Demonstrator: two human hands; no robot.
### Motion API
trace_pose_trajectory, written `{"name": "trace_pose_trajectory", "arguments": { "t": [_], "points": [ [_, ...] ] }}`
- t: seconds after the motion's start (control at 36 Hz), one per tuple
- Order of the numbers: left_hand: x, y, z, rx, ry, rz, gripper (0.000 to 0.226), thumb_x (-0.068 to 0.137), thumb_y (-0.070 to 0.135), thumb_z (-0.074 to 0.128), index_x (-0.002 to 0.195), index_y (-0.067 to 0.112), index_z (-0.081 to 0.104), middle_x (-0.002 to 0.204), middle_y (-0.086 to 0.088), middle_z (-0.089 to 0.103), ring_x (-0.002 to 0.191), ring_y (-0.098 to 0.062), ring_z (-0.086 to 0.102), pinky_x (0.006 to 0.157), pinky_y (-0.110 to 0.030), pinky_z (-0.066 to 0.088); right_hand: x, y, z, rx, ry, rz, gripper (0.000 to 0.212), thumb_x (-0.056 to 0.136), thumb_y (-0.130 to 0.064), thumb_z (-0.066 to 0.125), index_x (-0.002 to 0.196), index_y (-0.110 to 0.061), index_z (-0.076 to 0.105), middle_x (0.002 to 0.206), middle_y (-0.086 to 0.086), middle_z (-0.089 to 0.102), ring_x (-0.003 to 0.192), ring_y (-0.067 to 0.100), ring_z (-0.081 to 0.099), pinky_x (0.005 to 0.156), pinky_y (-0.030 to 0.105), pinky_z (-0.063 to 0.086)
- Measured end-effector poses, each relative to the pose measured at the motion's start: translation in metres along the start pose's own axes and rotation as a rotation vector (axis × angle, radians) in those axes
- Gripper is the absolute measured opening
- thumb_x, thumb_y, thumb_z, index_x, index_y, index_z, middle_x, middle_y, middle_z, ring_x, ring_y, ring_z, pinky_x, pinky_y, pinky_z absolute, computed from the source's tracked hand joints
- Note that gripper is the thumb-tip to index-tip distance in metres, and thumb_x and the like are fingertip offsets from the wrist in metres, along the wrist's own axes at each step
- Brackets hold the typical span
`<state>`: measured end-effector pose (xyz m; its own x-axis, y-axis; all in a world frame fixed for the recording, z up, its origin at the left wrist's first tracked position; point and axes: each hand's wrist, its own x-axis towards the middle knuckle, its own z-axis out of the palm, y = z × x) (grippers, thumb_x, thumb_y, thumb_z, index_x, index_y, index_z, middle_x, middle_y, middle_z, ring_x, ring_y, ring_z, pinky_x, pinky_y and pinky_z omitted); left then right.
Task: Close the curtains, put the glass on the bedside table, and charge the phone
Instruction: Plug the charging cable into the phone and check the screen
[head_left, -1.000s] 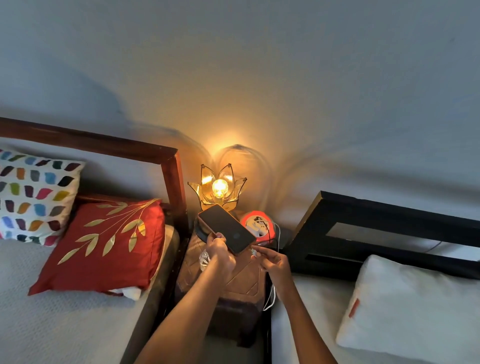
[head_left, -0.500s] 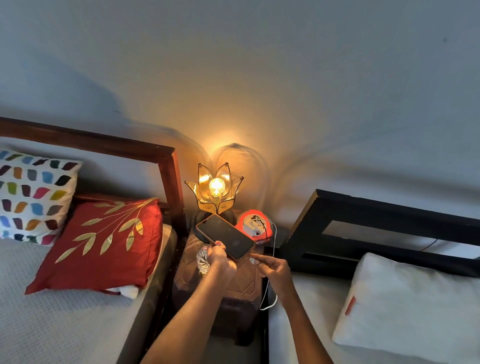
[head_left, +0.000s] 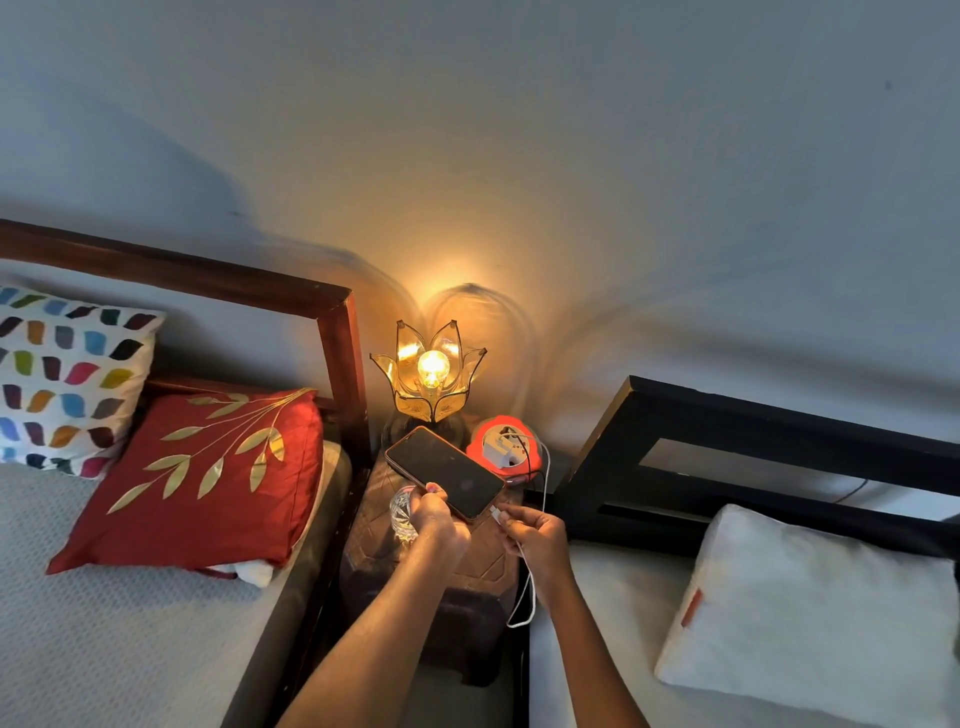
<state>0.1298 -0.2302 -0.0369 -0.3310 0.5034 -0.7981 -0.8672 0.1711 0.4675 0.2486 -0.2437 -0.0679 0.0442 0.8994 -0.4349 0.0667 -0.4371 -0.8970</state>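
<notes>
Both hands work over the bedside table (head_left: 470, 564). Left hand (head_left: 439, 517) grips the phone (head_left: 444, 470); right hand (head_left: 537, 535) pinches the cable (head_left: 527, 597) plug beside it.

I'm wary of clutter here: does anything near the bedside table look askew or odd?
Nothing spilled or broken. The white charging cable hangs in a loop off the carved wooden bedside table's right edge, and the cut-glass tumbler stands near its left edge.

Dark phone (head_left: 444, 470) aloft, glass (head_left: 402, 512) on table (head_left: 483, 551)
</notes>
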Motion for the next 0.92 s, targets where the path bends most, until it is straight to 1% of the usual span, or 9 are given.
{"name": "trace_pose_trajectory", "arguments": {
  "t": [0.06, 0.17, 0.28, 0.31, 0.42, 0.44, 0.56, 0.75, 0.92],
  "points": [
    [0.000, -0.001, 0.000, -0.015, -0.006, 0.006, 0.032, 0.099, 0.016, 0.038, 0.130, 0.017, 0.043, 0.113, -0.011, 0.053, 0.104, -0.028, 0.052, 0.098, -0.049, 0.045, -0.002, 0.000, 0.001, 0.002, 0.010, -0.002, 0.019, 0.085, -0.015, 0.066, 0.101, -0.006, 0.071, 0.096, 0.010, 0.072, 0.090, 0.024, 0.069, 0.069, 0.025, 0.056],
    [0.001, -0.003, 0.000, -0.041, -0.010, 0.004, 0.031, 0.099, 0.015, 0.038, 0.130, 0.016, 0.044, 0.111, -0.009, 0.053, 0.102, -0.026, 0.052, 0.097, -0.048, 0.045, -0.003, -0.001, 0.000, 0.006, 0.011, 0.008, 0.020, 0.085, -0.015, 0.066, 0.101, -0.005, 0.071, 0.097, 0.010, 0.072, 0.090, 0.024, 0.069, 0.070, 0.027, 0.057],
    [0.004, -0.006, -0.001, -0.072, -0.015, -0.014, 0.035, 0.099, 0.013, 0.036, 0.133, 0.016, 0.042, 0.122, -0.010, 0.053, 0.107, -0.028, 0.051, 0.099, -0.048, 0.042, -0.003, -0.004, -0.002, -0.022, 0.009, 0.012, 0.020, 0.084, -0.015, 0.066, 0.100, -0.004, 0.071, 0.094, 0.013, 0.073, 0.087, 0.026, 0.069, 0.066, 0.026, 0.056],
    [0.005, -0.007, -0.001, -0.076, -0.016, -0.016, 0.035, 0.099, 0.012, 0.036, 0.134, 0.016, 0.042, 0.121, -0.010, 0.053, 0.106, -0.028, 0.050, 0.100, -0.048, 0.041, -0.004, -0.005, -0.002, -0.033, 0.008, 0.008, 0.020, 0.085, -0.015, 0.066, 0.100, -0.003, 0.071, 0.093, 0.013, 0.072, 0.086, 0.025, 0.068, 0.064, 0.025, 0.055],
    [0.011, -0.010, -0.003, -0.099, -0.016, -0.052, 0.034, 0.098, 0.009, 0.037, 0.131, 0.012, 0.042, 0.098, -0.006, 0.055, 0.100, -0.025, 0.047, 0.104, -0.046, 0.038, -0.004, -0.008, -0.003, -0.051, 0.020, -0.007, 0.019, 0.085, -0.014, 0.066, 0.100, -0.002, 0.071, 0.092, 0.014, 0.072, 0.086, 0.027, 0.068, 0.063, 0.025, 0.055],
    [0.012, -0.010, -0.003, -0.104, -0.017, -0.064, 0.032, 0.098, 0.009, 0.037, 0.129, 0.012, 0.042, 0.098, -0.007, 0.054, 0.100, -0.025, 0.046, 0.104, -0.046, 0.038, -0.004, -0.008, -0.004, -0.055, 0.025, -0.010, 0.019, 0.085, -0.014, 0.066, 0.100, -0.002, 0.070, 0.094, 0.013, 0.072, 0.088, 0.027, 0.068, 0.064, 0.025, 0.056],
    [0.011, -0.010, -0.002, -0.129, -0.017, -0.083, 0.027, 0.097, 0.010, 0.040, 0.123, 0.014, 0.044, 0.111, -0.010, 0.051, 0.100, -0.026, 0.048, 0.103, -0.045, 0.039, -0.004, -0.007, -0.003, -0.069, 0.043, -0.012, 0.020, 0.085, -0.014, 0.066, 0.101, -0.003, 0.070, 0.097, 0.012, 0.072, 0.090, 0.025, 0.068, 0.067, 0.027, 0.057],
    [0.014, -0.010, -0.001, -0.117, -0.025, -0.079, 0.035, 0.096, 0.009, 0.040, 0.130, 0.012, 0.044, 0.111, -0.009, 0.053, 0.100, -0.025, 0.049, 0.102, -0.044, 0.040, -0.007, -0.010, 0.000, -0.062, 0.073, 0.005, 0.019, 0.084, -0.013, 0.067, 0.100, -0.003, 0.071, 0.092, 0.013, 0.073, 0.079, 0.022, 0.070, 0.058, 0.023, 0.055],
    [0.015, -0.010, -0.003, -0.090, -0.045, -0.060, 0.032, 0.098, 0.012, 0.039, 0.129, 0.015, 0.045, 0.115, -0.009, 0.054, 0.100, -0.025, 0.050, 0.098, -0.045, 0.042, -0.003, -0.017, -0.001, -0.136, 0.057, 0.029, 0.017, 0.081, -0.013, 0.070, 0.094, -0.002, 0.072, 0.081, 0.011, 0.073, 0.071, 0.020, 0.069, 0.061, 0.028, 0.057]
  ]
}}
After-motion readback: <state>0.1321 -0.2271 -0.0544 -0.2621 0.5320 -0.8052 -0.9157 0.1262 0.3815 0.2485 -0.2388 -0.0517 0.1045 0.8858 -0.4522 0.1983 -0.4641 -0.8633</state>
